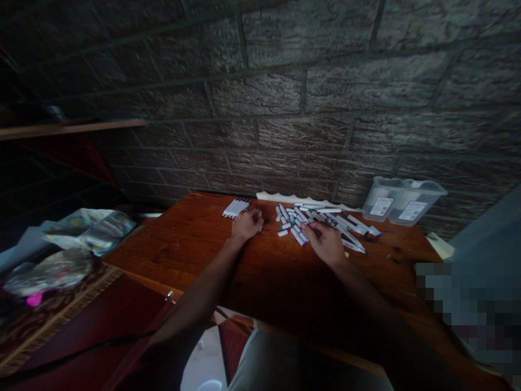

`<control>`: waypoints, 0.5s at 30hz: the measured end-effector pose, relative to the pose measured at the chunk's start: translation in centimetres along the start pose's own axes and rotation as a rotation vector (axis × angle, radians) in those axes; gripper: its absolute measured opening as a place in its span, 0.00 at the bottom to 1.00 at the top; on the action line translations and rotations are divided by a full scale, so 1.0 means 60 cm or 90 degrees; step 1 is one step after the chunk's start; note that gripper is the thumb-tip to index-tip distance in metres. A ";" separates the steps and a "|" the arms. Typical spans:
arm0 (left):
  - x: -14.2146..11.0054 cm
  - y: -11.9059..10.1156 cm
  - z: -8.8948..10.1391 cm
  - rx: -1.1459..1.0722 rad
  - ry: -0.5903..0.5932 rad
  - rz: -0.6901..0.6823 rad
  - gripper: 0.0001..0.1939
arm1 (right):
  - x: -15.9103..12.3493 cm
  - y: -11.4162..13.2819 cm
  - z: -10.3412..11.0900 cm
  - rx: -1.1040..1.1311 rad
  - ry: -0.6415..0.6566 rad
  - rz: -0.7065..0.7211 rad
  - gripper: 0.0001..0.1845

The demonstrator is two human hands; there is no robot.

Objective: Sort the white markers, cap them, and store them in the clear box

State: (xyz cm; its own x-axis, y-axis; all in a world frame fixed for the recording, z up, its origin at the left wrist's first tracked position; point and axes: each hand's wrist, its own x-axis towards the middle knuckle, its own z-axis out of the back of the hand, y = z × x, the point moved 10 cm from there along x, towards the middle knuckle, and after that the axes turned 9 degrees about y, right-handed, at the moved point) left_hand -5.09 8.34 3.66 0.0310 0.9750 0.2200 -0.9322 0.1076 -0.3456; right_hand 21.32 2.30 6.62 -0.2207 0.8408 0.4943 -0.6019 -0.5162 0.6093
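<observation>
On the brown wooden table, a loose pile of white markers [299, 238] with coloured ends lies spread in front of me. My right hand [328, 243] is at the near side of this pile, its fingers bent and brought towards the thumb among the markers. Whether a marker is pinched there is too dark to tell. My left hand [247, 224] rests lower left of the pile with curled fingers. A small whitish bit shows by its fingertips, but its kind is unclear. Just behind that hand, a neat row of white markers [235, 207] lies side by side.
Two clear plastic bins [417, 209] with labels stand at the table's back right. A white wavy-edged strip [280, 199] lies along the brick wall. Plastic bags [87, 231] are left of the table [163, 252], below a wooden shelf [73, 129].
</observation>
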 end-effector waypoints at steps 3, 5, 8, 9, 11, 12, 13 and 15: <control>0.000 0.003 -0.014 0.043 0.036 0.034 0.12 | 0.000 0.001 -0.001 -0.006 0.005 -0.002 0.17; 0.001 0.016 -0.013 0.061 0.032 0.072 0.11 | 0.001 0.002 0.000 -0.007 0.005 -0.001 0.17; 0.005 0.036 0.003 0.074 -0.007 0.097 0.10 | 0.001 0.004 0.001 -0.011 0.005 0.001 0.18; 0.006 0.039 0.010 0.073 -0.023 0.083 0.10 | 0.001 0.004 0.001 -0.013 0.008 0.000 0.18; 0.009 0.045 0.021 0.059 -0.048 0.052 0.12 | 0.000 0.003 0.000 -0.014 0.014 -0.003 0.19; 0.009 0.050 0.026 0.049 -0.054 0.046 0.12 | 0.000 0.003 -0.001 -0.015 0.019 -0.004 0.19; 0.010 0.058 0.028 0.037 -0.055 0.048 0.12 | 0.000 0.003 -0.002 -0.015 0.025 -0.006 0.20; 0.010 0.072 0.029 0.006 -0.046 0.057 0.11 | 0.000 0.001 -0.003 -0.020 0.031 -0.010 0.20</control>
State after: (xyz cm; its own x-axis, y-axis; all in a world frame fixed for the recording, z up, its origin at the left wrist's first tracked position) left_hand -9.72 9.02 3.89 -0.0775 0.9642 0.2537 -0.9337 0.0190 -0.3575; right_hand 21.14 2.30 6.55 -0.2480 0.8563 0.4530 -0.6290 -0.4980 0.5970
